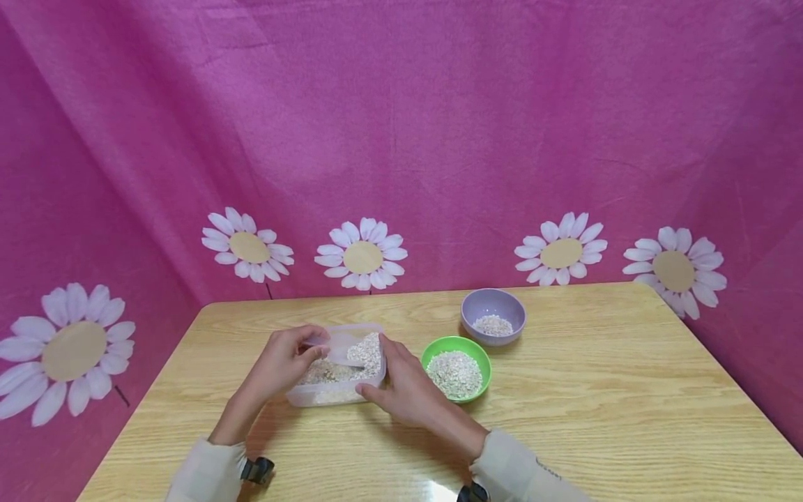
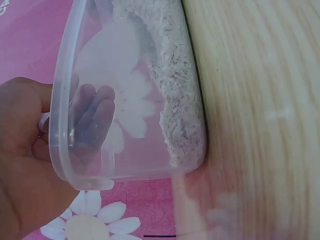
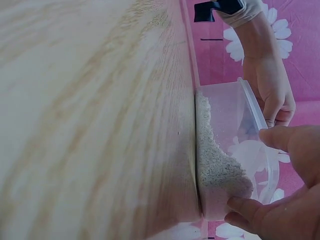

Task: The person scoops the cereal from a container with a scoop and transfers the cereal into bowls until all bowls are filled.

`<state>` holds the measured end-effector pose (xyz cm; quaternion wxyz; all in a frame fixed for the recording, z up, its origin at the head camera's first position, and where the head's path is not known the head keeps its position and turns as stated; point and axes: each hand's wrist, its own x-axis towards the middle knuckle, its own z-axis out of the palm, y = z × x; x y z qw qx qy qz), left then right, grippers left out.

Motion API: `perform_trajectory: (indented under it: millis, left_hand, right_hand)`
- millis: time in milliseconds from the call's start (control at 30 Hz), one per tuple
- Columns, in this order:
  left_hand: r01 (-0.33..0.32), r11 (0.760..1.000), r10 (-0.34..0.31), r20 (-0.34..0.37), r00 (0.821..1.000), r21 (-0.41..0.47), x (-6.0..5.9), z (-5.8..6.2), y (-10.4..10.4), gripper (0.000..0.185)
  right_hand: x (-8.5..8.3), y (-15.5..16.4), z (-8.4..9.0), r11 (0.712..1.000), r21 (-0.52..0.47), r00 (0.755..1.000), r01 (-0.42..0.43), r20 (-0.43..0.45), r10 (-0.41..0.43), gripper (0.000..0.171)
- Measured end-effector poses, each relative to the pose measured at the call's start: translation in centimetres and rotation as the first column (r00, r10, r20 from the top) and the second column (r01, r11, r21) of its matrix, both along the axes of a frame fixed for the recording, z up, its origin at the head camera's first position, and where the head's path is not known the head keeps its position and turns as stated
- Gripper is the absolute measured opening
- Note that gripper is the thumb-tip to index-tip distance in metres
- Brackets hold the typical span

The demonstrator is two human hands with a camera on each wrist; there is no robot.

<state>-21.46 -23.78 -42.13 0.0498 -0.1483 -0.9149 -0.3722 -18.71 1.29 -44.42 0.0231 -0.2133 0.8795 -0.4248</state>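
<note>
Pink daisy-print cloth backs a wooden table (image 1: pixel 564 418) where a clear plastic container (image 1: pixel 314 394) of oat-like flakes (image 1: pixel 366 352) sits near the front edge, just left of 2 bowls: a green bowl (image 1: pixel 456 344) and, behind it, a lilac bowl (image 1: pixel 493 301). The flakes are heaped toward one side, so a tilt or a slip could likely spill them over the rim. The left hand (image 1: pixel 285 362) curls its fingers over the container's left rim. The right hand (image 1: pixel 404 383) pinches the right wall, thumb at the rim and fingers low.
</note>
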Motion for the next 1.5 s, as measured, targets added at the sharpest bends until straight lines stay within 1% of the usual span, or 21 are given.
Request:
perform_trajectory:
  millis: [100,267,400,567,667,867,1033,1133,1233,1367,1500]
  left_hand:
    - [-0.012,1.000,0.012,0.000,1.000,-0.015,0.1,-0.1,0.0,0.011]
    - [-0.004,0.999,0.003,-0.010,1.000,-0.033,0.2,0.0,-0.3,0.013]
    - [-0.004,1.000,0.004,-0.015,1.000,-0.023,0.2,0.1,-0.6,0.014]
    - [-0.025,0.999,0.025,0.006,1.000,0.036,0.6,0.3,-1.2,0.015]
    - [-0.038,0.996,0.038,0.011,0.999,0.082,0.7,0.2,-1.7,0.015]
    - [-0.058,0.988,0.055,0.025,0.998,0.145,1.0,0.1,-2.6,0.019]
    - [-0.072,0.982,0.066,0.043,0.997,0.174,1.4,0.4,-3.5,0.025]
    - [-0.088,0.976,0.080,0.047,0.996,0.201,1.7,0.5,-4.0,0.026]
    - [-0.101,0.964,0.095,0.035,0.995,0.247,1.9,0.5,-4.4,0.026]
    - [-0.109,0.947,0.115,-0.002,0.993,0.301,2.0,0.4,-4.8,0.024]
    - [-0.111,0.925,0.126,-0.018,0.992,0.364,2.1,0.5,-5.0,0.024]
  right_hand:
    - [0.0,0.0,0.0,1.000,-0.003,1.000,-0.005,-0.001,0.005,0.095]
    - [0.0,0.1,0.1,1.000,-0.020,1.000,-0.013,-0.006,0.012,0.094]
    - [0.0,0.3,0.5,1.000,-0.025,1.000,-0.006,-0.001,0.006,0.095]
    - [-0.1,0.8,1.2,1.000,-0.015,1.000,0.021,0.016,-0.021,0.098]
    - [-0.2,1.1,1.6,0.999,-0.023,0.999,0.033,0.040,-0.032,0.099]
    - [-0.3,2.0,2.1,0.995,-0.096,0.997,0.028,0.081,-0.020,0.099]
    - [-0.3,2.7,2.5,0.992,-0.119,0.996,0.040,0.088,-0.030,0.097]
    - [-0.4,3.0,2.8,0.990,-0.131,0.996,0.046,0.086,-0.035,0.096]
    - [-0.5,3.6,3.0,0.989,-0.135,0.996,0.052,0.079,-0.041,0.095]
    - [-0.6,4.5,3.2,0.992,-0.106,0.996,0.074,0.060,-0.068,0.093]
    - [-0.8,5.8,3.3,0.992,-0.080,0.994,0.095,0.064,-0.090,0.093]
